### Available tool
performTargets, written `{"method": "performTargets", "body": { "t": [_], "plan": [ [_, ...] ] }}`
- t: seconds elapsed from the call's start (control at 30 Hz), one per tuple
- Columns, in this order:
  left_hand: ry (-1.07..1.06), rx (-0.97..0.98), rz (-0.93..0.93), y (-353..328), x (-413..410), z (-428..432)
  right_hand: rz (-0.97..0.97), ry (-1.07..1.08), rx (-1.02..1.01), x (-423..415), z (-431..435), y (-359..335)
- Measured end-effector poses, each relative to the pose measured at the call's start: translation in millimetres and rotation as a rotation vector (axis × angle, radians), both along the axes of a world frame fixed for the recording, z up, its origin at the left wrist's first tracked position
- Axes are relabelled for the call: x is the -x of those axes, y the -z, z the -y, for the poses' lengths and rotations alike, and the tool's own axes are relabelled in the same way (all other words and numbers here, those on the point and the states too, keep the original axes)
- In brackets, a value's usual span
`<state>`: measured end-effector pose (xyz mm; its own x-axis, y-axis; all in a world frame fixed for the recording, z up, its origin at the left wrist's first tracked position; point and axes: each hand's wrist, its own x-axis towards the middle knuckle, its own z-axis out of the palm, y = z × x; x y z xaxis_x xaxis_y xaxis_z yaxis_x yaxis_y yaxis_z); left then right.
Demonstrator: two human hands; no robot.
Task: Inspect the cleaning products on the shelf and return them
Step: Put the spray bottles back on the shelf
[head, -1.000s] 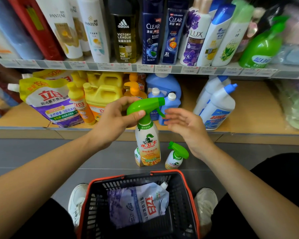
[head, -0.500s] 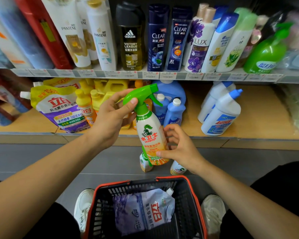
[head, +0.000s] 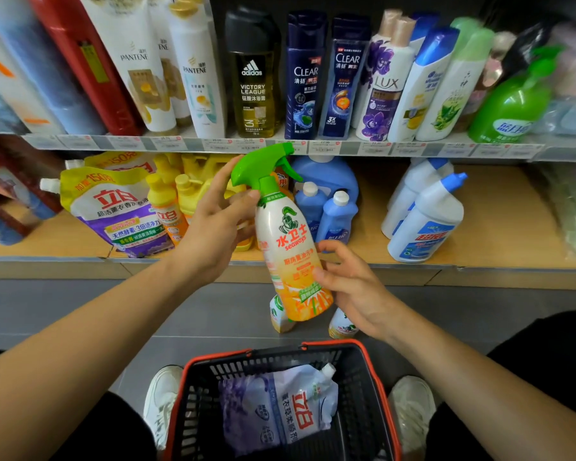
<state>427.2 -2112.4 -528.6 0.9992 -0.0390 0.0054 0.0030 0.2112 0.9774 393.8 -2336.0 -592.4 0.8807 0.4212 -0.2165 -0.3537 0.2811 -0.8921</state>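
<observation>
A spray bottle [head: 291, 241] with a green trigger head and an orange-and-white label is held upright and slightly tilted in front of the lower shelf [head: 499, 227]. My left hand [head: 213, 227] grips its neck just below the trigger, thumb across the front. My right hand [head: 350, 281] holds the lower body between thumb and fingers. Two more spray bottles of the same kind [head: 280, 317] stand on the floor behind it, mostly hidden.
A red-rimmed black basket [head: 369, 371] sits between my shoes, with a white-and-purple refill pouch [head: 280, 407] inside. The lower shelf carries a yellow-and-purple pouch [head: 110, 207], yellow bottles, blue bottles [head: 333, 214] and white toilet-cleaner bottles [head: 426, 214]. Shampoo bottles line the upper shelf [head: 280, 146].
The spray bottle has risen from the floor level to in front of the shelf. My right hand went from open beside it to holding its lower body.
</observation>
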Motion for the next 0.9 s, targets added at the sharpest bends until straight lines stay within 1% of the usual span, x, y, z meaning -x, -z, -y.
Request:
{"method": "performTargets", "body": {
  "t": [0.07,0.23,0.33,0.47,0.53,0.6,0.7,0.8,0.9],
  "plan": [
    [-0.034,0.033,-0.003,0.6,-1.9,-2.0,-0.039,-0.017,-0.031,-0.7,0.1,-0.6],
    [-0.135,0.037,-0.038,1.1,-3.9,-3.9,-0.116,-0.027,-0.081,3.2,-5.0,-1.0],
    [-0.221,0.012,-0.063,0.9,-5.2,-3.1,-0.090,-0.044,-0.072,2.9,-6.0,-6.4],
    [-0.325,-0.017,-0.097,1.2,-6.0,-3.8,-0.037,0.049,0.004,3.0,-4.7,-8.5],
    [-0.334,-0.018,-0.116,0.1,-6.5,-4.1,-0.014,0.081,0.039,3.5,-3.9,-8.2],
    [-0.309,0.013,-0.143,0.4,-6.8,-3.7,-0.018,0.092,0.012,3.7,-2.6,-9.0],
    [-0.229,0.054,-0.183,2.2,-4.8,-1.0,-0.068,0.066,-0.119,4.2,-0.5,-11.6],
    [-0.056,0.046,-0.183,4.3,-1.1,2.8,-0.097,0.027,-0.183,3.3,1.1,-12.3],
    [0.140,0.082,-0.170,7.5,2.1,5.7,-0.126,-0.014,-0.245,1.2,2.2,-12.4]
  ]
}}
